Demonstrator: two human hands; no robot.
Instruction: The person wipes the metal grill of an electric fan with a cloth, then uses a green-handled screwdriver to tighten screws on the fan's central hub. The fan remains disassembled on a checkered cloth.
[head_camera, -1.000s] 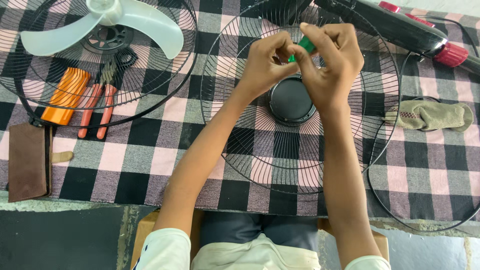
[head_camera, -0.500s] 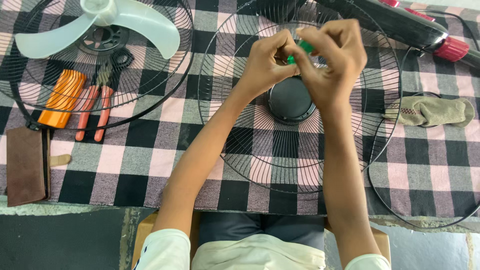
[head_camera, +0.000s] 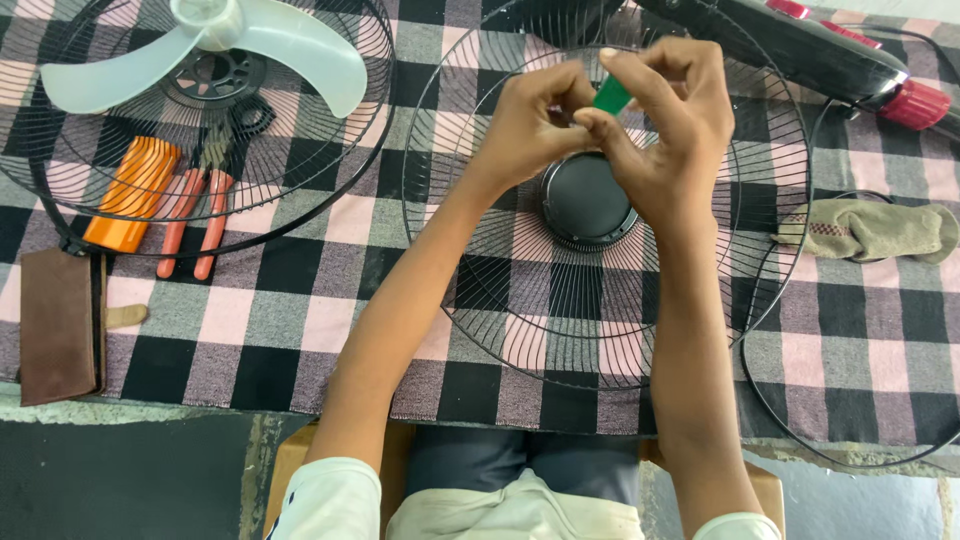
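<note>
My left hand (head_camera: 535, 125) and my right hand (head_camera: 665, 125) meet above a round black wire fan guard (head_camera: 600, 330) that lies flat on the checked cloth. Both pinch a small green piece (head_camera: 611, 95) between fingertips; most of it is hidden by my fingers. Just below my hands sits the guard's black round centre cap (head_camera: 585, 203).
A second wire guard with a pale fan blade (head_camera: 250, 45) lies at the upper left. Beneath it are an orange case (head_camera: 130, 190) and red-handled pliers (head_camera: 195, 220). A brown pouch (head_camera: 55, 325) sits at the left edge, a beige rag (head_camera: 870, 228) at the right, a black fan body with red knob (head_camera: 915, 103) top right.
The green piece has turned slightly between my fingers and shows a little more. My hands have stayed above the guard's centre.
</note>
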